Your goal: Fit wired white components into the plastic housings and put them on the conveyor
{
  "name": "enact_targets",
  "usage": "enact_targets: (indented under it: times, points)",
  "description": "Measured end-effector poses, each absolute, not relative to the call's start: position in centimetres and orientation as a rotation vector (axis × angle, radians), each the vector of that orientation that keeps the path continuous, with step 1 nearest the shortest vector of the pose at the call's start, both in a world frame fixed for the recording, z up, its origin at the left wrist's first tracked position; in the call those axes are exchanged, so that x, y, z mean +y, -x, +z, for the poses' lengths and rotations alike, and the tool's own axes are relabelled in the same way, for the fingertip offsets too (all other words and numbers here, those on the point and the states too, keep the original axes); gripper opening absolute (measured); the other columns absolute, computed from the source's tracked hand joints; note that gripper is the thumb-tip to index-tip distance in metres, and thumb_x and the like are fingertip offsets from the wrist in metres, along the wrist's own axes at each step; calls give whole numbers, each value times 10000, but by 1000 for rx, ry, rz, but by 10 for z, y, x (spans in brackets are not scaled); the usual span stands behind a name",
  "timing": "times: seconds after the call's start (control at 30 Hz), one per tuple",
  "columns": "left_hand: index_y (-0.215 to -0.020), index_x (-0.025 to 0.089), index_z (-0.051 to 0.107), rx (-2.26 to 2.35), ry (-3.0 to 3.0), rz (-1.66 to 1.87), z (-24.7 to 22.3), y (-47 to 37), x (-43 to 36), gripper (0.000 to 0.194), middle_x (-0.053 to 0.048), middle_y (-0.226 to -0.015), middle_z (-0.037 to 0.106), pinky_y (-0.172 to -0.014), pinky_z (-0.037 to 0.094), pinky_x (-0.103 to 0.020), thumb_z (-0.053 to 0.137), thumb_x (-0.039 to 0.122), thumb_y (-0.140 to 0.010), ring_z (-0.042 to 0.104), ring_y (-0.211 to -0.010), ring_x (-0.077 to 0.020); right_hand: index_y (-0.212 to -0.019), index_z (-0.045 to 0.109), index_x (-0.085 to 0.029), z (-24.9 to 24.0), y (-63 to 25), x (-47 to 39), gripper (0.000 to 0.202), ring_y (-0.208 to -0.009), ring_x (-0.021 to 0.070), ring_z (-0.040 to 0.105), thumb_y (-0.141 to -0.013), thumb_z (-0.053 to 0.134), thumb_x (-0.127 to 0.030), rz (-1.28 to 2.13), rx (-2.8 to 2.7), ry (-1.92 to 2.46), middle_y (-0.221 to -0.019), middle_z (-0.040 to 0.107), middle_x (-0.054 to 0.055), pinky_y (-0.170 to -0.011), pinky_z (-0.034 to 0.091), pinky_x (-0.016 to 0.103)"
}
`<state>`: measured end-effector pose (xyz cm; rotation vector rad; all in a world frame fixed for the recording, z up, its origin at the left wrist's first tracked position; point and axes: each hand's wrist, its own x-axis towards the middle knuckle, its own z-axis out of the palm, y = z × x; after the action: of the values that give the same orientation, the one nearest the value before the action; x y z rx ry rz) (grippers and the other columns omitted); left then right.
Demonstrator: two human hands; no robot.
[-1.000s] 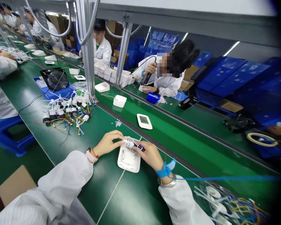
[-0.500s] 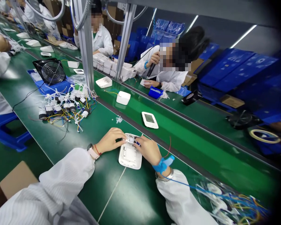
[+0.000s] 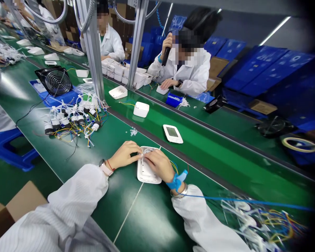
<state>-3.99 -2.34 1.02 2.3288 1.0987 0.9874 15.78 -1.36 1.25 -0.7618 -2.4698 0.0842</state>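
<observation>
A white plastic housing (image 3: 147, 176) lies open side up on the green bench, its hollow inside facing me. My left hand (image 3: 126, 155) is closed at the housing's upper left edge, thumb and fingertips pinching there by a small white part. Over the upper right of the housing, my right hand (image 3: 159, 163) has its fingers bent down into the hollow; what they grip is hidden beneath them. Yellow and blue wires (image 3: 174, 165) come out behind my right wrist. A blue wrist strap (image 3: 177, 181) with a cord is on that wrist.
White-capped parts with wires (image 3: 73, 117) pile up at left, near a black fan (image 3: 56, 80). Small white rings (image 3: 133, 131) lie ahead. On the green belt sit a white display unit (image 3: 172, 133) and a white case (image 3: 141, 109). Bagged wired parts (image 3: 254, 220) lie at right.
My right hand has shifted left over the housing, and its fingers now cover the white wired part seen earlier. The display unit has moved right. A co-worker opposite has raised their head.
</observation>
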Motion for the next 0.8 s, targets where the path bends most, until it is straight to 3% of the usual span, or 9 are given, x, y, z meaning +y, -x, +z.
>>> enact_targets:
  times: [0.1,0.2,0.37,0.8]
  points:
    - [-886,213,622,1089,-2353,944,11,41,-24,207,-3,-929,658,-877,363,-331,597,396,-792,539,-940,-175,-936,625,-185,7,-161,-9,174,-741,173,509,-883,463,-220,96,-2473,663,-783,635,46,-700,430,311]
    - [-994,190,590,1099,-2358,909,9,40,-25,456,-57,-1034,618,-906,380,-352,687,489,-665,511,-1017,-214,-938,636,-180,7,-165,-8,183,-756,177,511,-879,468,-220,88,-2548,623,-799,632,57,-696,433,315]
    - [-1320,166,370,1136,-2327,847,3,38,-23,836,-145,-1404,336,-1053,269,-430,707,496,-630,272,-1299,-273,-945,649,-174,11,-164,-4,189,-768,181,515,-870,482,-221,104,-2664,624,-794,615,61,-707,425,322]
    - [-1328,191,380,988,-2195,747,2,43,-13,850,-120,-1383,392,-1074,251,-431,723,490,-610,233,-1333,-255,-894,650,-158,19,-151,-8,157,-800,189,505,-853,500,-182,75,-2867,743,-807,590,72,-710,416,313]
